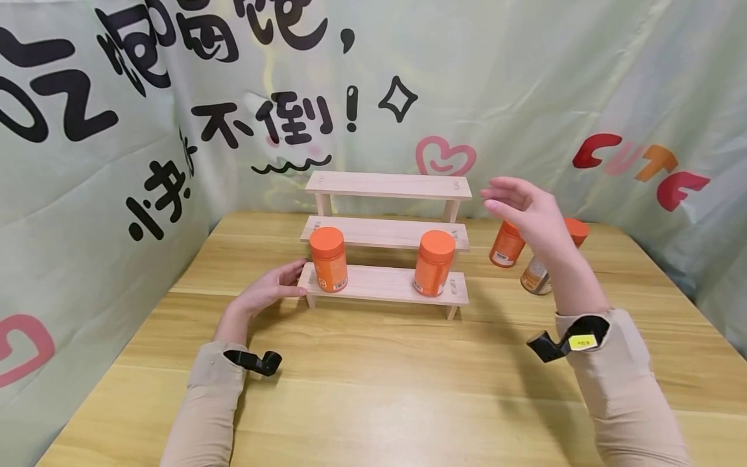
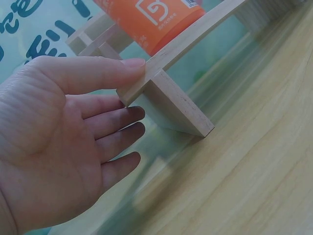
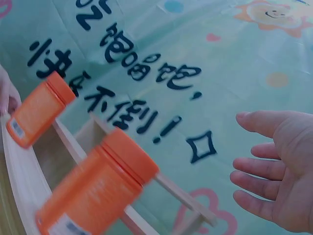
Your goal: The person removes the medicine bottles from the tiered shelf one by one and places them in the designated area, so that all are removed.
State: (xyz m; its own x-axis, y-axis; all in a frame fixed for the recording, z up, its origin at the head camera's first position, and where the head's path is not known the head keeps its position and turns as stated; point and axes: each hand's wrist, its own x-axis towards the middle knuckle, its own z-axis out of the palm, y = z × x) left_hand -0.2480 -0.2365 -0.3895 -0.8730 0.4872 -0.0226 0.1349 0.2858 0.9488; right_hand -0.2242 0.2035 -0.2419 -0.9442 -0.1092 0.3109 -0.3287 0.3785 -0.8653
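Note:
My left hand (image 1: 270, 290) pinches the left end of a three-tier wooden display stand (image 1: 379, 283), thumb on top of the lowest board and index finger under its edge in the left wrist view. Near the left end of that board stands an orange jar (image 1: 329, 263) with an orange lid. A second orange jar (image 1: 433, 266) stands upright near its right end. To the right of the top board, my right hand (image 1: 525, 211) is raised in the air, fingers loosely bent and holding nothing; the right wrist view shows its palm (image 3: 293, 181).
On the table (image 1: 373, 389) at the right stand another orange jar (image 1: 505, 248), an orange-lidded jar (image 1: 578, 230) and a brownish container (image 1: 534, 277), partly hidden by my right arm. A printed cloth (image 1: 525, 78) hangs behind the table and along its left side.

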